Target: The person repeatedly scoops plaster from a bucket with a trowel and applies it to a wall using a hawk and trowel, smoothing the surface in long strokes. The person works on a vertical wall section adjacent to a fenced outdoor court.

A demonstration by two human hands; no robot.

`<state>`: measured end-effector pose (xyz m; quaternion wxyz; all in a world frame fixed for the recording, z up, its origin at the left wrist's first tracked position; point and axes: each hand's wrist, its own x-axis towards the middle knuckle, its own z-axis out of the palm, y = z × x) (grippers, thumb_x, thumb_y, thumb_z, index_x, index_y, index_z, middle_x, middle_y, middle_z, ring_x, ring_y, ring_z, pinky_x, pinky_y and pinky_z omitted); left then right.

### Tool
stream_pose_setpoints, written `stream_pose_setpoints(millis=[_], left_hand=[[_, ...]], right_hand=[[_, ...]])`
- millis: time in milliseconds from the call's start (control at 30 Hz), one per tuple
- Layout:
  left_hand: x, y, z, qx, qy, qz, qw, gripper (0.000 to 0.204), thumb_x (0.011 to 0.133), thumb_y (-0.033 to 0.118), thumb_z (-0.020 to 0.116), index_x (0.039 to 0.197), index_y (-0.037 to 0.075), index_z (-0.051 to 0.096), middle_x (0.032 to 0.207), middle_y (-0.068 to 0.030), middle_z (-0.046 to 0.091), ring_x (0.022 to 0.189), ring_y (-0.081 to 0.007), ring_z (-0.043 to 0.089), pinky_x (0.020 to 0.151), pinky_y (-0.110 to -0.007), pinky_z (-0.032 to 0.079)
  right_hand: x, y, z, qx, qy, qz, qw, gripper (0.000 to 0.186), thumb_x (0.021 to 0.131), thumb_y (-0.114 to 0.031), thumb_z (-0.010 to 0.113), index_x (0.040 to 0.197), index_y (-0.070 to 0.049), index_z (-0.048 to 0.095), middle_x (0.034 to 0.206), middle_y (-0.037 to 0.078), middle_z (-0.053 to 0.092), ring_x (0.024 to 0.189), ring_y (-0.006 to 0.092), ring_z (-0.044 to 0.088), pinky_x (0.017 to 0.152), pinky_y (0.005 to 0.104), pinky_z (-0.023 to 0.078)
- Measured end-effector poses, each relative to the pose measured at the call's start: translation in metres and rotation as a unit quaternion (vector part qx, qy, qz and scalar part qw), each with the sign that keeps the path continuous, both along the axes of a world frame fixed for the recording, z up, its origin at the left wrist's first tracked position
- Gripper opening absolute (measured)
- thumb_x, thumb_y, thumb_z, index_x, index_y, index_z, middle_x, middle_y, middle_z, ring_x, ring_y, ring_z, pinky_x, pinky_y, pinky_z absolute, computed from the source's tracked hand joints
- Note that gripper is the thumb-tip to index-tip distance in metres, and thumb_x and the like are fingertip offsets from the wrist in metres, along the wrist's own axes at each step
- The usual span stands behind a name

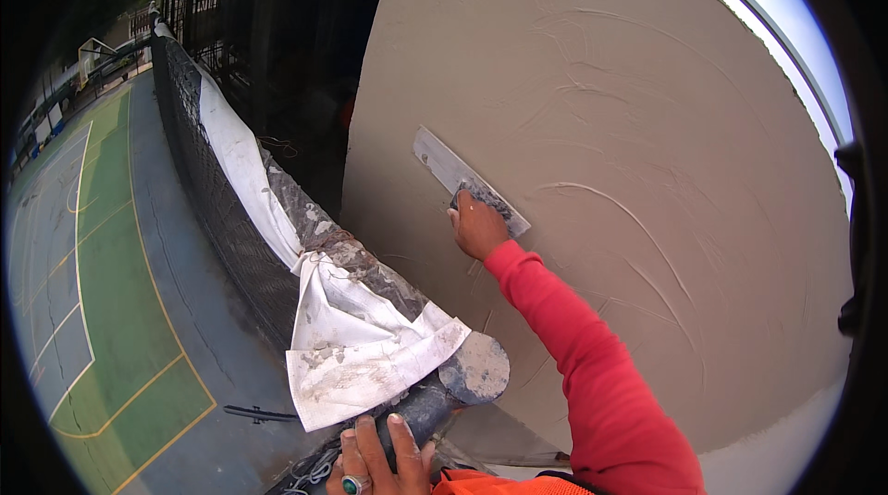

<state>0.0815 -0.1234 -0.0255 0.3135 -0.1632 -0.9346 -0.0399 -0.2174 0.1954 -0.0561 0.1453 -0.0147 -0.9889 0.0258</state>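
Red sleeve (592,365): right arm. Trowel (453,167): against grey-brown wall (647,171), gripped in right hand (481,228), fingers curled round it. Left hand (379,463): fingers slightly spread, on dark pipe (427,410). White cloth (342,319): just beyond pipe. Green-and-blue court (120,282): far left.

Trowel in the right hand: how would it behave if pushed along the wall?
The trowel is likely stiff: its long edges look straight. On the mostly smooth wall it should probably glide, though curved ridges might make it drag.
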Motion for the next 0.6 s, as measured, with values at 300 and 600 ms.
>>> stream_pose_setpoints(millis=[300, 600], left_hand=[[0.006, 0.001, -0.002, 0.023, -0.006, 0.006, 1.000, 0.051, 0.092, 0.055, 0.073, 0.130, 0.021, 0.072, 0.131, -0.0073, 0.070, 0.114, -0.0254, 0.068, 0.086, -0.040, 0.053], [0.012, 0.005, 0.004, 0.087, -0.033, -0.043, 0.995, 0.060, 0.082, 0.038, 0.081, 0.129, 0.003, 0.068, 0.127, -0.0157, 0.065, 0.114, -0.0384, 0.062, 0.092, -0.051, 0.046]], right_hand=[[0.043, 0.035, 0.162, -0.008, 0.247, -0.014, 0.969, 0.028, 0.102, -0.024, 0.063, 0.105, 0.001, 0.049, 0.082, 0.031, 0.067, 0.079, 0.0539, 0.067, 0.071, 0.0605, 0.052], [0.186, 0.100, 0.207, -0.054, 0.413, -0.038, 0.909, 0.030, 0.105, -0.024, 0.063, 0.097, 0.002, 0.049, 0.070, 0.025, 0.056, 0.062, 0.0437, 0.057, 0.059, 0.0508, 0.045]])
